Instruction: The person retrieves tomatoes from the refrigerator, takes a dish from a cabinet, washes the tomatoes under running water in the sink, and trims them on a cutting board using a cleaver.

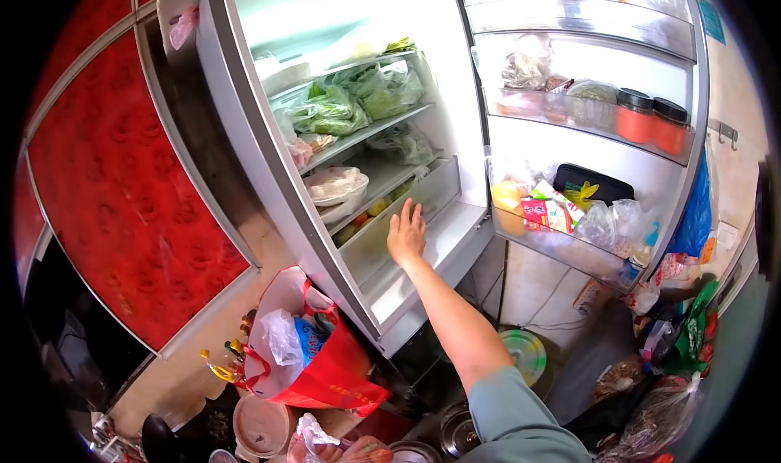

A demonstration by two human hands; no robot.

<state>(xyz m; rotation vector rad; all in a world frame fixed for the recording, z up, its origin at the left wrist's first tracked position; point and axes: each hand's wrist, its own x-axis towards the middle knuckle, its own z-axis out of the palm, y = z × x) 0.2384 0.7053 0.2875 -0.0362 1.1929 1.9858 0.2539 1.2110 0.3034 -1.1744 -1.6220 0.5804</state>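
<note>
My right hand (407, 233) reaches into the open fridge with its fingers stretched out. It is at the front of the translucent bottom drawer (443, 188); whether it touches the drawer I cannot tell. Inside that drawer, round fruit or vegetables (377, 207) show. Just above the drawer stands a white bowl (335, 188) covered with a plastic bag. Bagged green vegetables (329, 111) lie on the shelf higher up. At the bottom edge, my left hand (366, 450) is partly cut off, with its fingers closed at a clear plastic bag (316, 432); the bag's contents are unclear.
The fridge door (590, 150) stands wide open on the right, its racks holding red-filled jars (634, 115) and packets (547, 216). A red shopping bag (329, 373) leans below the fridge's left side. A bucket (262, 426) and pots (460, 432) stand low in front.
</note>
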